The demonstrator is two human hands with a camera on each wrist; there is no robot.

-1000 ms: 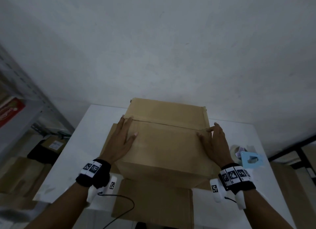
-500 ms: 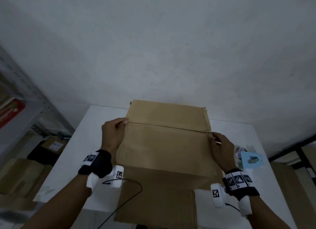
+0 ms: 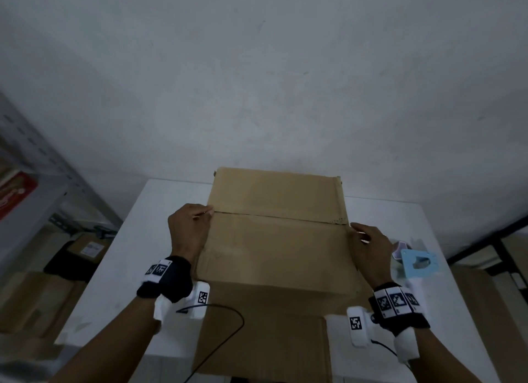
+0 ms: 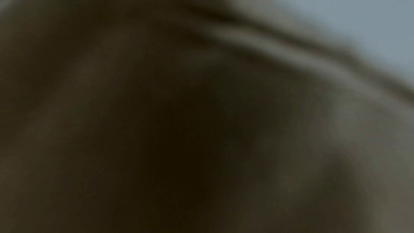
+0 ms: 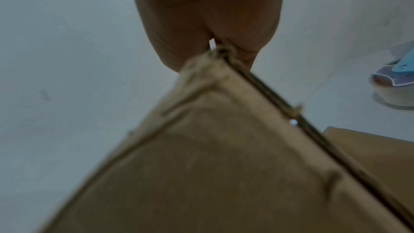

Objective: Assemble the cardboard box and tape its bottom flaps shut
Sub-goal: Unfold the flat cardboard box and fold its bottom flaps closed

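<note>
Shelving: a grey metal shelf rack (image 3: 43, 165) stands off the bench's left edge at 9 o'clock; a red printed package (image 3: 14, 194) sits on it, and brown cartons (image 3: 85, 248) lie low beside it.

Bench: a white flat bench (image 3: 160, 219) carries the work, with bare strips along its left and right edges and a narrow band at 12 o'clock before the grey wall.

Left hand: the left hand (image 3: 188, 228) sits at the box's left edge, at 9 o'clock, fingers curled over the end of the seam and gripping the cardboard there. The left wrist view is dark and blurred, showing nothing certain.

Box: the plain brown cardboard box (image 3: 277, 239) stands mid-bench, its two long flaps folded down and meeting at a seam (image 3: 280, 217) that runs left to right. No tape shows on the seam. Its inside is hidden, so contents cannot be told. A loose flap (image 3: 265, 342) hangs past the near edge at 6 o'clock.

Right hand: the right hand (image 3: 371, 248) is at the box's right edge, at 3 o'clock; in the right wrist view (image 5: 208, 24) thumb and fingers pinch the frayed flap corner.

Tape tool: a light blue plastic tape dispenser with a clear roll (image 3: 417, 264) rests on the bench just right of the right hand, apart from the box.
</note>
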